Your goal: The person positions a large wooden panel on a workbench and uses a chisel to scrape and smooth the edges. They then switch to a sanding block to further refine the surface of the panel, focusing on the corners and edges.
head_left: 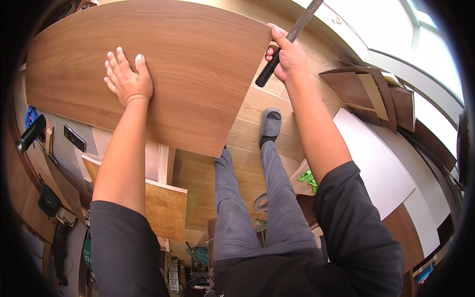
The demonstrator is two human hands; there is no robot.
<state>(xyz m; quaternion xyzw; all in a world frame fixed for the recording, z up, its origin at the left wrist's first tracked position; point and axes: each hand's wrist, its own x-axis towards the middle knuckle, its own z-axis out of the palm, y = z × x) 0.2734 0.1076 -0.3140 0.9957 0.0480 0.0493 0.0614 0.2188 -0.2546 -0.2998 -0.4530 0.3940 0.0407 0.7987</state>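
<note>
I have the left hand (pixel 127 81) spread palm down on the brown wooden panel (pixel 193 74), left of its middle, fingers pointing to the far edge. The right hand (pixel 289 59) is curled round a file-like tool (pixel 300 26) at the panel's far right corner; its black handle (pixel 267 73) angles down past the panel's right edge and its blade slants up and away. I cannot tell whether those fingers touch the corner.

The panel lies across the counter (pixel 57 123), its right end reaching out above the tiled floor (pixel 198 173). Just beside the panel's near edge, toward its left corner, I see a dark phone (pixel 74 137) on the counter; further left is a black cylinder (pixel 30 133). Right of my legs leans a white board (pixel 373 163), near a green cloth (pixel 308 180).
</note>
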